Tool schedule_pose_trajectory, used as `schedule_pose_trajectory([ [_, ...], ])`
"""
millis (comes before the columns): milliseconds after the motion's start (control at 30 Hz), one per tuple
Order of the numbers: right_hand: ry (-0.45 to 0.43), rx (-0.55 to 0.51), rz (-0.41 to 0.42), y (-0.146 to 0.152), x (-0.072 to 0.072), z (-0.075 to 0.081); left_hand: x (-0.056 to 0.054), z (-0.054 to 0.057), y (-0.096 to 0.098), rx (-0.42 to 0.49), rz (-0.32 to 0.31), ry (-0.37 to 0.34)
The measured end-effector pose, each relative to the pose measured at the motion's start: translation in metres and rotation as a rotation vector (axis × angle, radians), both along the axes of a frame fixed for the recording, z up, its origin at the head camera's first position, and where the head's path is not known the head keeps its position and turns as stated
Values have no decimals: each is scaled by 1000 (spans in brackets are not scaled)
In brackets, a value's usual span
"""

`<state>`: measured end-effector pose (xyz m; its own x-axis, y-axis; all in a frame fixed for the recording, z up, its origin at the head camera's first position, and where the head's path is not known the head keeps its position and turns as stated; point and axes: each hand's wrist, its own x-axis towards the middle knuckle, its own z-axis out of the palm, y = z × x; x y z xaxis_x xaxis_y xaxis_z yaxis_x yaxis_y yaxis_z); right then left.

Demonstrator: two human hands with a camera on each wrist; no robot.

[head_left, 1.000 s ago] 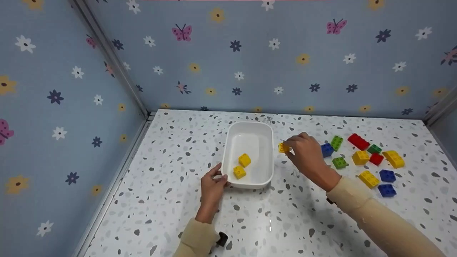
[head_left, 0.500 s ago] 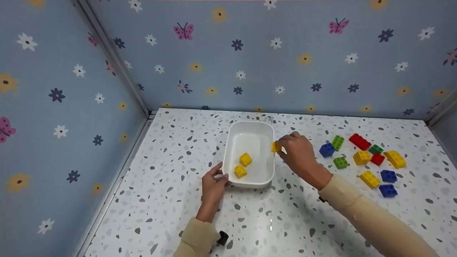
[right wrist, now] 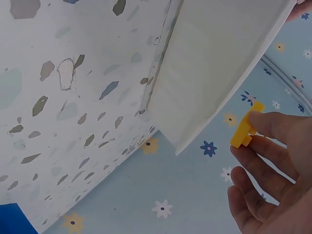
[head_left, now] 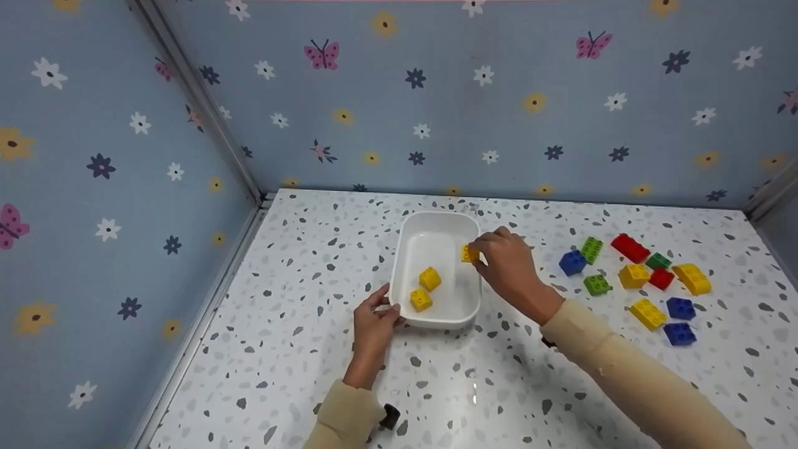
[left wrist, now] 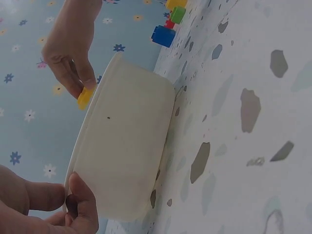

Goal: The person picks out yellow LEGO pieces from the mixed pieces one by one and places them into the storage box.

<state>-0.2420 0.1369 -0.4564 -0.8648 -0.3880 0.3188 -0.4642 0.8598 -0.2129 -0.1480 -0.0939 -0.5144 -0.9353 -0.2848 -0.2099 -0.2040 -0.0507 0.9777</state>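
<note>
My right hand [head_left: 508,262] pinches a yellow toy brick [right wrist: 247,125] between thumb and fingers. In the head view this brick overlaps the inside of a white plastic tub [head_left: 436,323], near its right rim; the left wrist view has it just above the rim. My left hand [head_left: 374,324] grips the tub's near left corner, its thumb on the rim, as the left wrist view also shows. Two more yellow bricks, one [head_left: 429,278] just behind the other [head_left: 421,300], lie on the tub's floor.
On the speckled white table [head_left: 274,349], right of the tub, several loose bricks lie spread out: blue [head_left: 572,262], green [head_left: 596,285], red [head_left: 630,247] and yellow [head_left: 648,313]. Flower-patterned walls [head_left: 449,125] stand behind and at the left.
My right hand has carried the yellow brick leftward, from beside the tub to over its right side. The left hand has kept its grip on the tub's corner.
</note>
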Motion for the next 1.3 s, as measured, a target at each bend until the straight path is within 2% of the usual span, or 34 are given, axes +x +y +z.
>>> schedule_pose_trajectory([
  [167,-32,21,-7,-7,-3,-1,0,-1,0,2,-5,6],
  [633,-19,51,41,-23,-14,1,0,0,0,12,-6,6],
  [1000,-84,75,18,-32,-27,1,2,0,0,11,-16,2],
  [1300,-126,138,16,-42,-36,4,2,1,0,4,-20,-4],
])
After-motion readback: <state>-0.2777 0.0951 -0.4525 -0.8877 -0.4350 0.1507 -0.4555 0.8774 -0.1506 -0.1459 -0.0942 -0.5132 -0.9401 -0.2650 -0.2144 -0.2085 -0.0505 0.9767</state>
